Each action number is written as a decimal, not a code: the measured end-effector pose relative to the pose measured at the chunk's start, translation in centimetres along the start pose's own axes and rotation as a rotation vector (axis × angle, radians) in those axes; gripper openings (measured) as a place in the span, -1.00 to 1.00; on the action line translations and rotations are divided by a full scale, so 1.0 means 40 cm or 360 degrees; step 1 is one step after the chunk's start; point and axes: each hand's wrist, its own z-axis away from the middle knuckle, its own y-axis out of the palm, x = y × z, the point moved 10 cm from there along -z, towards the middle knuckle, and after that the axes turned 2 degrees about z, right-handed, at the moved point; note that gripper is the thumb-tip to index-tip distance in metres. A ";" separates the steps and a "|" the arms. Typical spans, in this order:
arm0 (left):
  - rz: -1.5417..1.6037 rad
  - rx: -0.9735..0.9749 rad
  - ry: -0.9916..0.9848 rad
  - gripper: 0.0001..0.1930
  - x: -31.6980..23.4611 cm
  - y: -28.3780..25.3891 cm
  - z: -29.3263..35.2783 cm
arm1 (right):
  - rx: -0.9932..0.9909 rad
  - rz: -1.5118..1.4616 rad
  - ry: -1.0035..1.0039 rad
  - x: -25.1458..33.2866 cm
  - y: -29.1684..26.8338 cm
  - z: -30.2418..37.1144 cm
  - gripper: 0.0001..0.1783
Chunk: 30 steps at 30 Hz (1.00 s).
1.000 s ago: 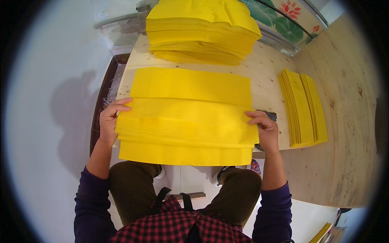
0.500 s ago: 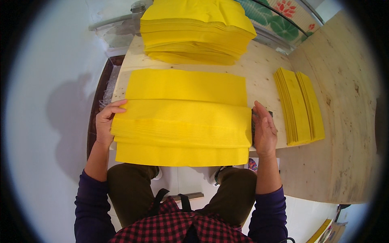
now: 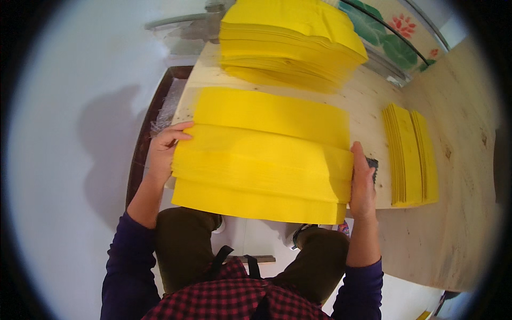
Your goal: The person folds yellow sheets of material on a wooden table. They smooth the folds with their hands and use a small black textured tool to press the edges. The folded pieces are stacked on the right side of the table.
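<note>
Nearest: red-and-black checked garment (image 3: 213, 298) and brown trousers (image 3: 184, 248), both on the near side of the fingers; left hand (image 3: 161, 154) at the bundle's left edge, fingers (image 3: 180, 130) bent over the upper-left part; thumb hidden, so can't tell if it's pinching; right hand (image 3: 364, 186) upright at the right edge, fingers (image 3: 358, 153) straight and together, flat, not gripping; layered yellow bundle (image 3: 261, 162) lies between the two sets of fingers, on the worktop (image 3: 373, 98); one sheet strip sticks out on the near side, another on the far side; dark block (image 3: 373, 166) just behind the right fingers, partly hidden; two narrow yellow stacks (image 3: 402, 154) side by side, right of the right fingers; clear plastic (image 3: 169, 102) beyond the left fingers, off the worktop's left edge; big yellow stack (image 3: 290, 48) well beyond both sets of fingers; floral panel (image 3: 397, 32) farthest, upper right of it.
</note>
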 end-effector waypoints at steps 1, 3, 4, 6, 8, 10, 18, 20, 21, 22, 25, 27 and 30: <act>0.0006 -0.0013 0.0008 -0.83 0.000 -0.001 -0.001 | -0.0009 0.0099 -0.0070 0.013 0.002 0.000 0.01; 0.0033 -0.0046 -0.0025 -0.85 0.005 -0.006 0.001 | -0.0050 0.0067 -0.0076 0.024 0.002 0.000 0.01; 0.0006 -0.0068 -0.0043 -0.85 0.008 -0.010 0.001 | -0.0058 0.0035 -0.0076 0.031 0.007 -0.002 0.01; 0.0022 -0.0071 -0.0073 -0.85 0.012 -0.009 0.001 | -0.0090 0.0113 -0.0125 0.066 0.011 -0.005 -0.04; 0.0026 -0.0073 -0.0089 -0.83 0.013 -0.010 0.001 | -0.0038 0.0385 -0.0265 0.122 0.038 -0.009 -0.09; -0.0014 -0.0060 -0.0066 -0.82 0.007 -0.009 -0.001 | 0.0058 0.0829 -0.0475 0.182 0.092 -0.005 -0.13; -0.0169 -0.0062 -0.0036 -0.86 -0.010 -0.005 0.000 | 0.0323 0.1808 -0.0500 0.169 0.309 -0.019 -0.14; -0.0181 -0.0059 -0.0033 -0.86 -0.011 -0.005 -0.001 | 0.0351 0.1976 -0.0436 0.132 0.332 -0.025 -0.13; -0.0187 -0.0056 -0.0020 -0.86 -0.013 -0.004 -0.002 | 0.0370 0.2039 -0.0398 0.114 0.339 -0.022 -0.12; -0.0180 -0.0047 -0.0027 -0.86 -0.011 -0.003 -0.002 | 0.0410 0.2117 -0.0291 0.087 0.338 -0.022 -0.12; -0.0145 -0.0044 -0.0011 -0.85 -0.010 -0.002 0.000 | 0.0364 0.2196 -0.0371 0.080 0.341 -0.015 -0.11; -0.0241 -0.0047 -0.0017 -0.84 -0.009 -0.004 0.000 | 0.0364 0.2205 -0.0381 0.076 0.343 -0.014 -0.11; -0.0375 -0.0085 0.0056 -0.81 -0.041 -0.019 -0.007 | 0.0358 0.2188 -0.0385 0.074 0.343 -0.016 -0.11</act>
